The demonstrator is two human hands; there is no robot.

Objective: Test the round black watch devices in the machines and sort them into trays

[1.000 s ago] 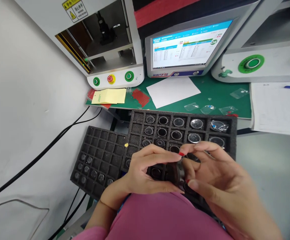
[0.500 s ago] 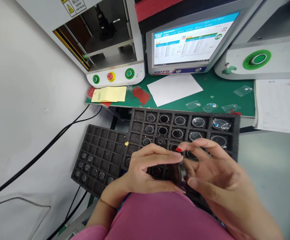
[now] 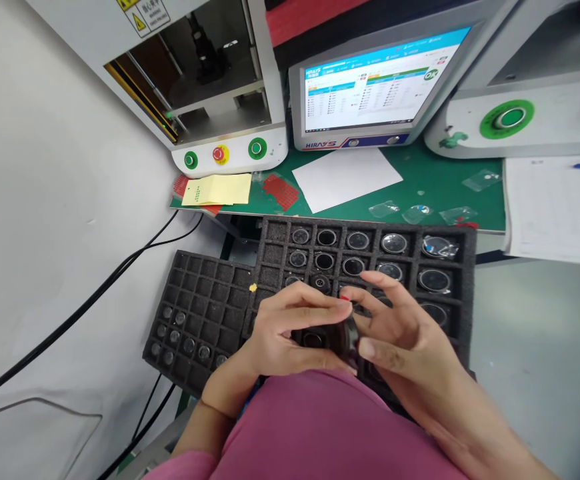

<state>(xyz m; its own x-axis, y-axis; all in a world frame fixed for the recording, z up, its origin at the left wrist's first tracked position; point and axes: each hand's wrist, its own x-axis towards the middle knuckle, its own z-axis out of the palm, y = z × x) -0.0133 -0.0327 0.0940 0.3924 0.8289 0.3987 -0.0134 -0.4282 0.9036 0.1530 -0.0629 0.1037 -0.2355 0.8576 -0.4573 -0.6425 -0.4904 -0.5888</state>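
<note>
Between my hands, a dark round smartwatch body [image 3: 344, 339] is held on edge above the foam tray. My left hand [image 3: 290, 330] is closed round it, fingers at the top rim and thumb at the bottom. My right hand [image 3: 403, 337] has its thumb and a finger pinched at the right side, other fingers raised and bent. Small red patches show by the right fingertips; what they are I cannot tell. Beneath lies a black foam tray [image 3: 273, 277] with similar round watch bodies in its compartments, one of them back side up [image 3: 320, 283]. My hands hide part of it.
A smaller foam tray [image 3: 205, 287] with small clear discs lies left. Behind, on the green table [image 3: 340, 207], are white paper [image 3: 347, 180], yellow paper [image 3: 219, 189], red film [image 3: 281, 192] and clear plastic bits. A monitor [image 3: 380, 87] stands between two machines with buttons; cables hang left.
Both hands have shifted slightly left with the watch body. The right hand's raised fingers have come closer to the top of it. The view has moved a little.
</note>
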